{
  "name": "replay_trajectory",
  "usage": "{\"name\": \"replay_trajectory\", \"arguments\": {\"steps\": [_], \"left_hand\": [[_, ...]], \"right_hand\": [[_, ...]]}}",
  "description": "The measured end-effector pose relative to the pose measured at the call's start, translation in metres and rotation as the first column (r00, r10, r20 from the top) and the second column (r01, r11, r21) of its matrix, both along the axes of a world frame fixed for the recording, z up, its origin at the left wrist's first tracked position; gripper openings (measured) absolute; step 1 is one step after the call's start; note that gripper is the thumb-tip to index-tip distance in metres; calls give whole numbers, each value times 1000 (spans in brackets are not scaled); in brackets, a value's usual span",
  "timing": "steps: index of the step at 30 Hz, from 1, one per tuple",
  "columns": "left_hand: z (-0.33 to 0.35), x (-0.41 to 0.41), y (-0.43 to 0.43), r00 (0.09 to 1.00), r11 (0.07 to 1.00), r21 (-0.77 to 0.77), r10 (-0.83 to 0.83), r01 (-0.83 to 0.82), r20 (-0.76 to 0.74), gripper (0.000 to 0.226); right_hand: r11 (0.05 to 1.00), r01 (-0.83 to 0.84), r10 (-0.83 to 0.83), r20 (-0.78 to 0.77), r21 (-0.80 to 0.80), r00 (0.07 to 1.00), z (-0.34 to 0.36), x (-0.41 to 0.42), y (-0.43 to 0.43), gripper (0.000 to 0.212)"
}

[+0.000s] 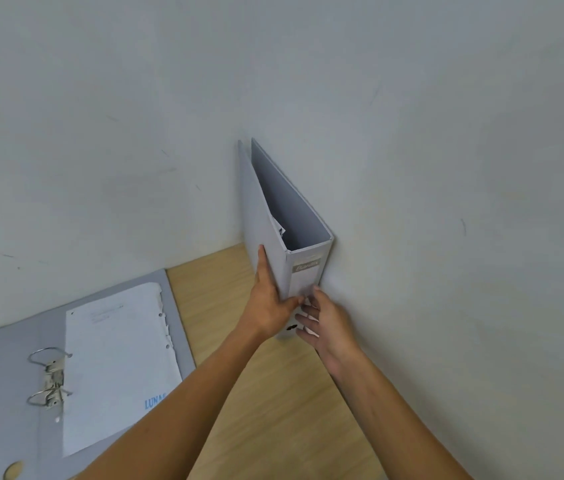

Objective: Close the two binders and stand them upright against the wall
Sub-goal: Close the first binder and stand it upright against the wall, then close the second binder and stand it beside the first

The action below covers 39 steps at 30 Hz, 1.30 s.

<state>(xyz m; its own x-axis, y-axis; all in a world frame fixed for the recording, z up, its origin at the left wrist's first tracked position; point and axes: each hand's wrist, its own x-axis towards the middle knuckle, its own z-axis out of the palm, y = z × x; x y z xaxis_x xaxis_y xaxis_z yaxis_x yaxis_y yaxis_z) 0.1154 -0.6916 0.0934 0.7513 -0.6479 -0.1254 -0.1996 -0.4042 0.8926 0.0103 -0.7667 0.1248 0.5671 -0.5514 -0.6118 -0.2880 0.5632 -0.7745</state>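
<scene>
A closed grey binder (266, 216) stands upright on the wooden table (273, 393), its right cover against the white wall (412, 168) and its labelled spine facing me. My left hand (268, 299) lies flat on its left cover, thumb on the spine. My right hand (325, 320) holds the lower spine from the wall side. A second grey binder (3, 362) lies open flat at the lower left, metal rings (50, 375) up, with white punched paper (117, 358) on its right cover.
The table sits in a corner where two white walls meet behind the standing binder. Bare wood shows between the open binder and the right wall, under my forearms.
</scene>
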Motion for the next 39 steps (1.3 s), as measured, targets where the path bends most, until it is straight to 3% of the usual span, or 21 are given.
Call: {"name": "replay_trajectory", "arguments": {"steps": [7, 20, 25, 31, 39], "left_hand": [[-2, 12, -4, 999, 999, 25, 42, -42, 16, 127], [-3, 5, 2, 999, 997, 65, 44, -42, -29, 106], [1, -3, 18, 997, 995, 81, 63, -58, -53, 94], [2, -16, 72, 979, 986, 57, 160, -154, -129, 81], [-26, -36, 216, 889, 926, 129, 377, -354, -262, 70]], "right_hand": [[999, -8, 8, 20, 42, 1000, -7, 9, -10, 46], [998, -38, 37, 20, 49, 999, -9, 2, -17, 31], [993, -99, 102, -42, 59, 994, -17, -1, 6, 44], [959, -282, 282, -79, 6, 956, -25, 3, 54, 42], [896, -444, 443, -138, 24, 886, -44, 19, 143, 45]]}}
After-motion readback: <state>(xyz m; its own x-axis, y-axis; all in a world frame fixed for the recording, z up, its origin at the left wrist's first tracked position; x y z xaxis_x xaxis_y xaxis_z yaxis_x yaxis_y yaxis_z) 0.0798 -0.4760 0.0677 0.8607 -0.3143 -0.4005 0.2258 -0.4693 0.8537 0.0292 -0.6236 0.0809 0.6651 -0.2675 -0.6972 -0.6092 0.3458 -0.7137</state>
